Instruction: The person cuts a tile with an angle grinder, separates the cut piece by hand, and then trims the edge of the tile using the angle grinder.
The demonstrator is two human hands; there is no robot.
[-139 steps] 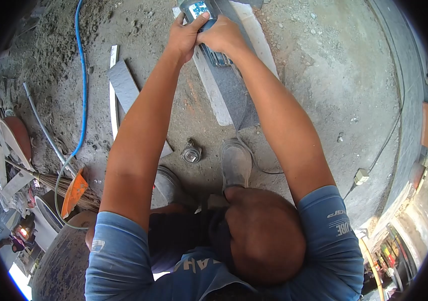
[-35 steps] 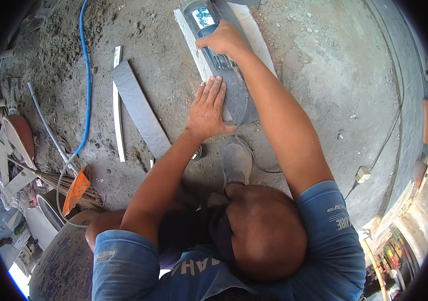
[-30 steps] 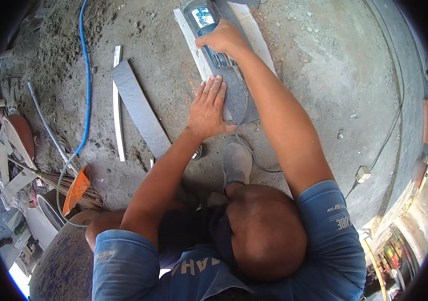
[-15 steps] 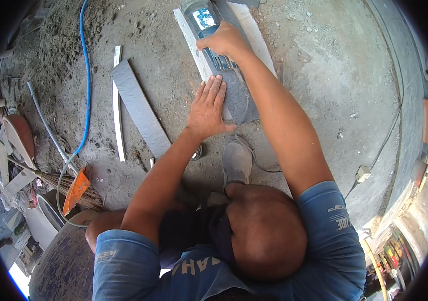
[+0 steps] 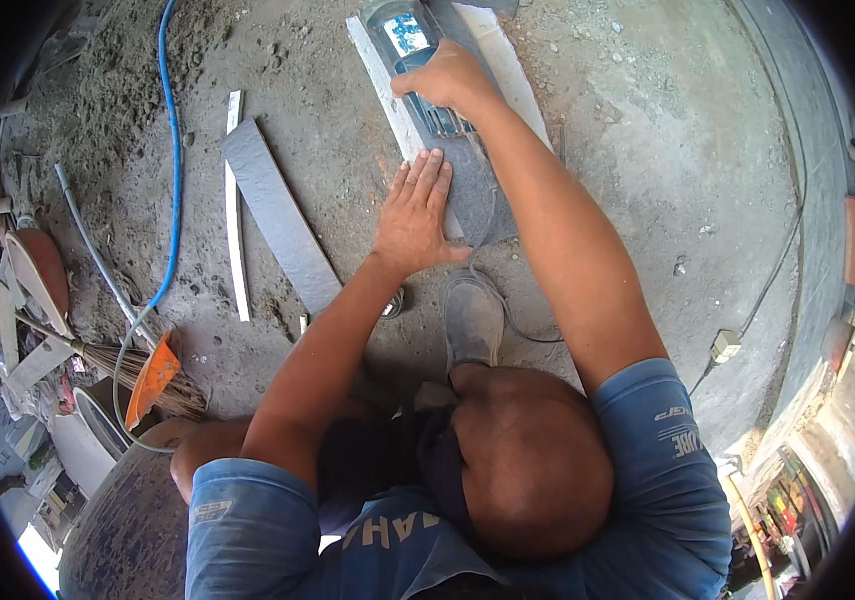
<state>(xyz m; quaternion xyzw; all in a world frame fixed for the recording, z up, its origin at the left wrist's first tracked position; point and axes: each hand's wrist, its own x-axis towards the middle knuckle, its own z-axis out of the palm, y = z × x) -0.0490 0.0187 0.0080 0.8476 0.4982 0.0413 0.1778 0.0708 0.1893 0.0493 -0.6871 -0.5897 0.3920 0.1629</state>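
Note:
At the top of the view, my right hand (image 5: 452, 82) wraps round a blue handheld electric cutter (image 5: 435, 118) with a shiny plate on its top. The cutter rests on a dark grey tile (image 5: 472, 170), and its blade is hidden from above. My left hand (image 5: 414, 215) is spread flat along the near left part of that tile, fingers stretched forward and thumb out to the right. Beneath the tile lies a pale board (image 5: 377, 75), showing along both sides. The cutter's cord (image 5: 492, 215) runs back over the tile towards my shoe.
To the left lie a long grey tile strip (image 5: 282, 215) and a thin white strip (image 5: 236, 230). A blue hose (image 5: 175, 150) curves past them. Further left are an orange scoop-like piece (image 5: 154, 380) and a broom (image 5: 112, 365). A cord connector (image 5: 725, 346) lies at right.

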